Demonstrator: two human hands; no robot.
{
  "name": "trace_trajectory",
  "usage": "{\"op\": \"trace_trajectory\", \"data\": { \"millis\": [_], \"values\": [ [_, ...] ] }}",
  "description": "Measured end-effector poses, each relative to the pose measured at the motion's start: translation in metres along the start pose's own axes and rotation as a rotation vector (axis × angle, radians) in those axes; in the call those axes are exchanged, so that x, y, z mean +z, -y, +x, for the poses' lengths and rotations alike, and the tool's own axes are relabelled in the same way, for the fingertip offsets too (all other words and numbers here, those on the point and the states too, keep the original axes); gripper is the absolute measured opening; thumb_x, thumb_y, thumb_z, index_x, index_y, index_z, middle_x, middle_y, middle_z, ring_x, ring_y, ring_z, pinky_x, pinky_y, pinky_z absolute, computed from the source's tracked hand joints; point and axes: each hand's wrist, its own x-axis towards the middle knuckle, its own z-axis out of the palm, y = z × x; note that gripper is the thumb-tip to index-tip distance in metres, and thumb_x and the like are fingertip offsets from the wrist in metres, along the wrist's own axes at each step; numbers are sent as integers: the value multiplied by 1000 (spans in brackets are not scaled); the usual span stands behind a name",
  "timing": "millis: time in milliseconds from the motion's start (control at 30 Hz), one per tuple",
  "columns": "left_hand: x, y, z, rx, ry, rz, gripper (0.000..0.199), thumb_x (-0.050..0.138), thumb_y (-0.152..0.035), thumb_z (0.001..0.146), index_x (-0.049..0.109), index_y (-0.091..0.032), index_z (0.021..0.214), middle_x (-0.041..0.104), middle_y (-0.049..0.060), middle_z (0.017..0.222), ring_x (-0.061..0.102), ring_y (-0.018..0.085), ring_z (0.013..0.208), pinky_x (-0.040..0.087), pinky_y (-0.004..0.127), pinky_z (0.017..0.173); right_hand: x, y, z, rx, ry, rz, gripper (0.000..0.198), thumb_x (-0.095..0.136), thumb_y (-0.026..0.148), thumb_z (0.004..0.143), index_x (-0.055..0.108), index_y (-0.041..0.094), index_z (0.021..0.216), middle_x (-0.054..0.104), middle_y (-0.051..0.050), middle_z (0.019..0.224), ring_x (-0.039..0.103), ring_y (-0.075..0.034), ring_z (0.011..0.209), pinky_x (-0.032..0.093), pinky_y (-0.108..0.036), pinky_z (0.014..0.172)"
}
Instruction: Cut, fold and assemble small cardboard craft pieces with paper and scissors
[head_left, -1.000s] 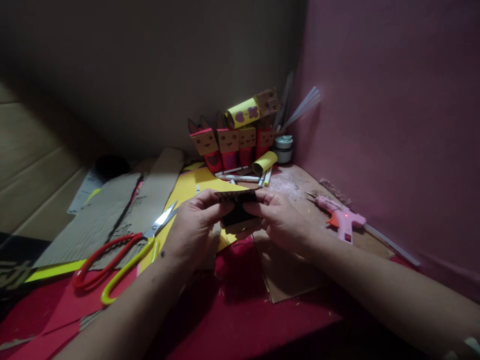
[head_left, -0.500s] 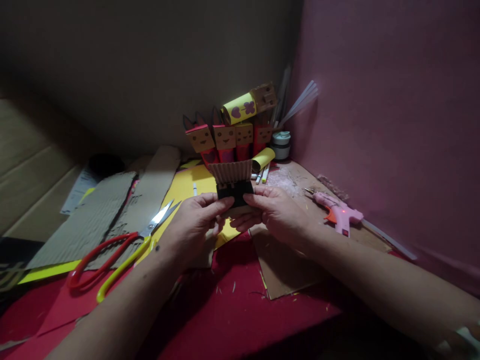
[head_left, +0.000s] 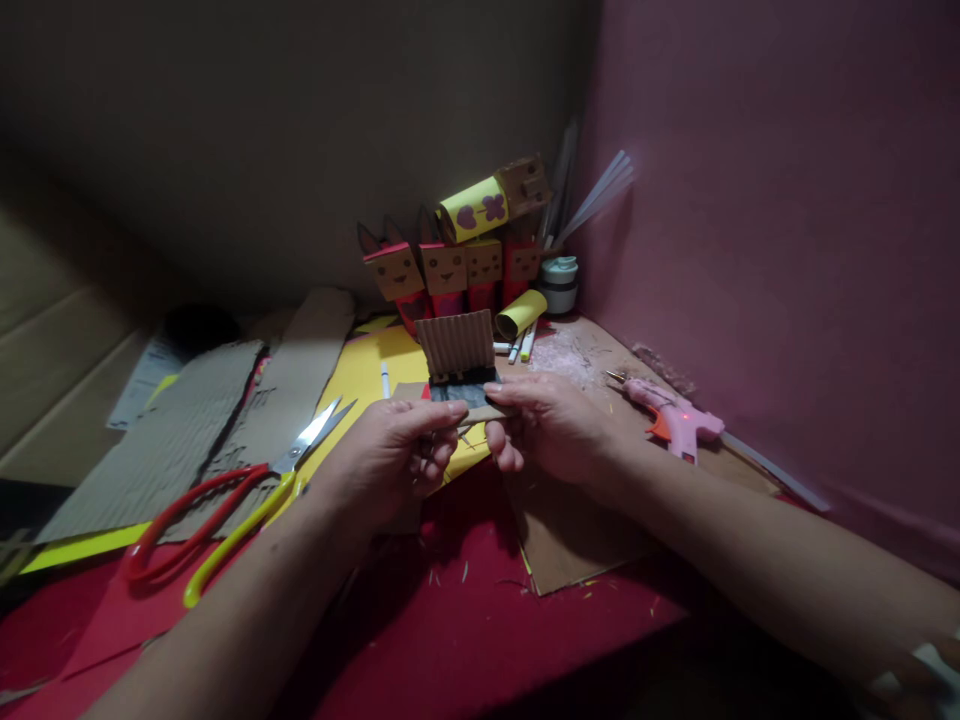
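Note:
Between my two hands is a small cardboard piece (head_left: 457, 347) with an upright corrugated flap at the back and a dark, black-coated flat part in front. My left hand (head_left: 409, 435) pinches its left front edge with thumb and fingers. On the right, my right hand (head_left: 551, 415) grips the other side, its thumb lying on the dark surface. Some fingertips curl underneath and are partly hidden. Behind the piece stand several cardboard puppets (head_left: 445, 268) with drawn faces and red bodies. A yellow paper tube with a cardboard head (head_left: 472, 207) rests on top of them.
Scissors (head_left: 289, 465) with red and yellow handles lie left, beside corrugated cardboard sheets (head_left: 165, 435) and yellow paper (head_left: 367, 375). A pink glue gun (head_left: 679, 415) lies right, its light lit. A yellow tube (head_left: 521, 314), markers (head_left: 529, 342) and a lidded jar (head_left: 559, 285) sit at the back.
The cardboard piece has tipped, so its dark flat part now catches light and looks greyer. My thumbs have shifted toward its edges. The view has moved slightly.

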Motion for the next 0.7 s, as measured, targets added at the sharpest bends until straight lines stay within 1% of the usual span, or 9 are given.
{"op": "trace_trajectory", "data": {
  "millis": [167,233,300,367,500,567,700],
  "values": [
    [-2,2,2,66,-33,48,36,74,-35,69,56,-16,44,45,0,40,38,7,34,23,20,34,0,1,-1,-31,-23,-6,17,62,28,79,56,16,69,61,0,50,54,-10,36,39,-18,37],
    [-2,2,3,76,-29,64,37,73,-35,70,55,-17,44,45,0,39,38,7,34,23,20,34,0,2,-1,-31,-31,-4,19,60,31,81,56,17,70,60,0,48,53,-9,36,38,-18,36],
    [-1,0,2,59,-30,61,36,74,-34,70,55,-17,44,45,-1,38,36,6,33,21,20,33,-1,1,0,-41,-42,-11,24,57,36,85,57,17,71,59,0,47,51,-9,35,37,-18,35],
    [1,-1,0,35,-35,46,35,75,-33,69,54,-17,46,45,-1,37,36,6,32,20,20,32,-1,0,1,-63,-55,-27,24,56,36,86,56,17,71,59,0,47,51,-9,34,36,-18,35],
    [6,-4,-4,1,-33,33,32,76,-35,70,56,-17,54,50,-2,42,41,7,35,25,19,34,-3,-3,1,-68,-85,-64,17,59,30,85,55,17,74,61,2,50,52,-7,36,37,-16,36],
    [9,-5,-6,-18,-50,22,29,76,-34,70,56,-16,57,52,-2,44,43,7,36,27,18,35,-3,-3,0,-74,-93,-83,14,60,28,84,56,16,79,62,2,53,54,-7,39,39,-15,38],
    [11,-2,-5,32,-80,-6,24,76,-28,69,58,-16,61,51,-4,46,41,5,37,27,17,36,3,-2,-4,-156,-115,-150,10,63,24,81,55,17,79,61,2,55,55,-8,43,41,-18,42]
  ]
}}
